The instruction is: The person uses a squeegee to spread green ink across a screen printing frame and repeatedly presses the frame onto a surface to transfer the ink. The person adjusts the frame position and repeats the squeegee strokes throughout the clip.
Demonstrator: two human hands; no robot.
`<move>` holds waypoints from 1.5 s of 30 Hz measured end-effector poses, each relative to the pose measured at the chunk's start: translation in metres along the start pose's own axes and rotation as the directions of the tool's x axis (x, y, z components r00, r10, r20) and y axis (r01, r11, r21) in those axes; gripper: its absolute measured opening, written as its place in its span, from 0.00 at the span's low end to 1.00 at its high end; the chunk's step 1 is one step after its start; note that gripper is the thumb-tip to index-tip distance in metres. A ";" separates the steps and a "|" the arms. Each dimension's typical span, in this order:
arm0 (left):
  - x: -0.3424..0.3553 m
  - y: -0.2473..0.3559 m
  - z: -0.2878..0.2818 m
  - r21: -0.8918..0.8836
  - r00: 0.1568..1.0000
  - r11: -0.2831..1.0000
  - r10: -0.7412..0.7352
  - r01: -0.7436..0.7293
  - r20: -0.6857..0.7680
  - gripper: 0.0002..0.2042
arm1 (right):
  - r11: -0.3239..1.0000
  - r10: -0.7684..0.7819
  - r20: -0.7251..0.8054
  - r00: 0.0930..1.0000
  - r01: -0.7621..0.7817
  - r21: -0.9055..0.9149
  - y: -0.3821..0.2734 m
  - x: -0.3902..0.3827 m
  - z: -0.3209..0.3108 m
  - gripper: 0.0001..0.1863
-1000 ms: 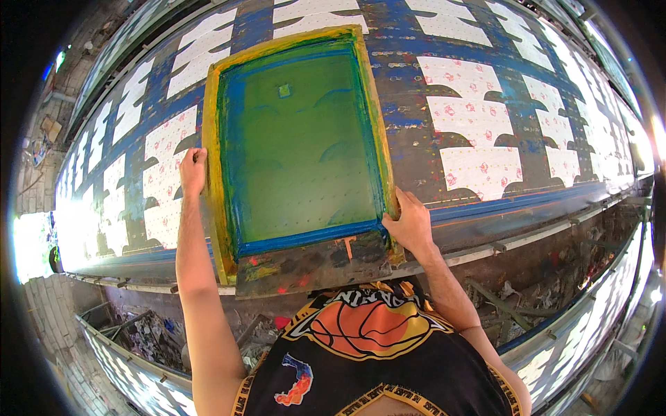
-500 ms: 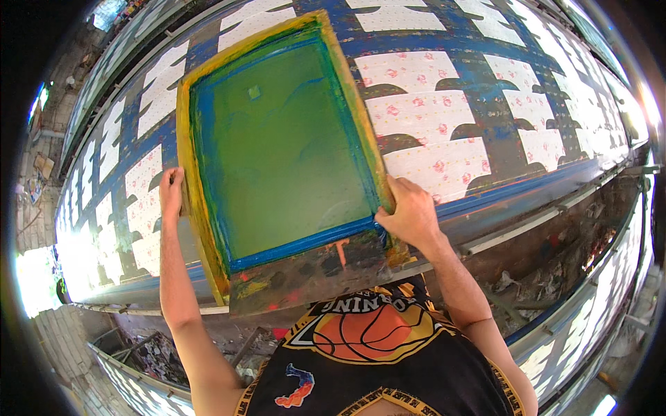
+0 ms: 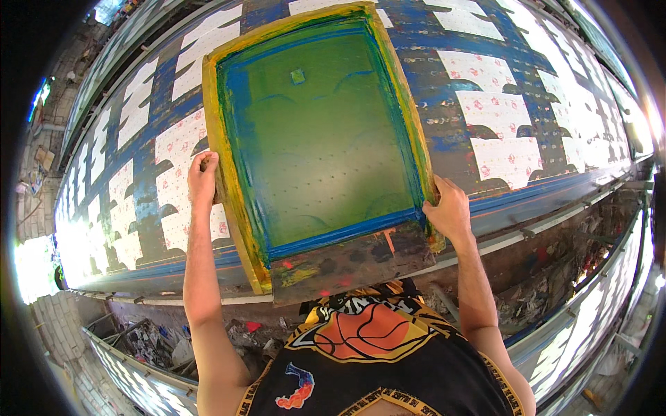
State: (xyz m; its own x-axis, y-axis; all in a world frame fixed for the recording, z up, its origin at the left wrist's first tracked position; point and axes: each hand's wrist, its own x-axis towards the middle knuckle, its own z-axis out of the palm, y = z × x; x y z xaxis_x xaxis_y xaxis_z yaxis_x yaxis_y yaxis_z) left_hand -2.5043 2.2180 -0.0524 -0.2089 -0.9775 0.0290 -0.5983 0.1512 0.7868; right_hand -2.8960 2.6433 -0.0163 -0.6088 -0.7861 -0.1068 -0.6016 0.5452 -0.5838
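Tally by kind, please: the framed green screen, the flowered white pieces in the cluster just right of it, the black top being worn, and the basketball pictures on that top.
Framed green screen: 1
Flowered white pieces, right-hand cluster: 3
Black top: 1
Basketball picture: 1
Total: 6

Left hand and right hand are forward, fingers apparently curled.
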 end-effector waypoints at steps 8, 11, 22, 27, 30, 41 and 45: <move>-0.019 0.035 0.042 0.215 0.991 0.968 0.135 -0.127 -0.023 0.19 | 0.999 0.048 -0.001 0.999 -0.048 -0.016 0.053 -0.016 -0.018 0.32; -0.020 0.033 0.046 0.234 0.983 0.957 0.182 -0.169 -0.034 0.19 | 1.000 0.019 -0.026 0.999 -0.019 -0.003 0.058 -0.018 -0.014 0.33; -0.017 0.034 0.070 0.457 0.994 0.882 0.102 -0.113 0.049 0.24 | 0.874 -0.471 0.048 0.881 0.458 0.159 -0.003 -0.064 -0.008 0.31; -0.016 0.032 0.068 0.450 0.983 0.874 0.171 -0.184 0.070 0.21 | 0.700 -0.684 0.434 0.586 0.694 0.166 -0.049 -0.108 0.022 0.28; -0.021 0.034 0.068 0.474 0.991 0.870 0.125 -0.134 0.049 0.21 | 0.575 -0.736 0.445 0.510 0.818 0.015 -0.060 -0.111 0.033 0.28; -0.028 0.047 0.065 0.494 0.995 0.865 0.061 -0.094 0.083 0.23 | 0.670 -0.661 0.280 0.696 0.715 -0.197 -0.071 -0.108 0.054 0.32; -0.025 0.043 0.066 0.475 0.992 0.872 0.091 -0.121 0.085 0.22 | 0.719 -0.559 0.264 0.786 0.618 -0.319 -0.077 -0.104 0.062 0.31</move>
State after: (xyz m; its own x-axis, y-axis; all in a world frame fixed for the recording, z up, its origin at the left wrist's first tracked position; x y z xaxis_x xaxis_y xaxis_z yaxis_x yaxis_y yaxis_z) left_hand -2.5755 2.2585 -0.0599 -0.3278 -0.9435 0.0479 -0.8637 0.3198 0.3896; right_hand -2.7541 2.6648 -0.0104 -0.0059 -0.9995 0.0297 -0.9735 -0.0011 -0.2287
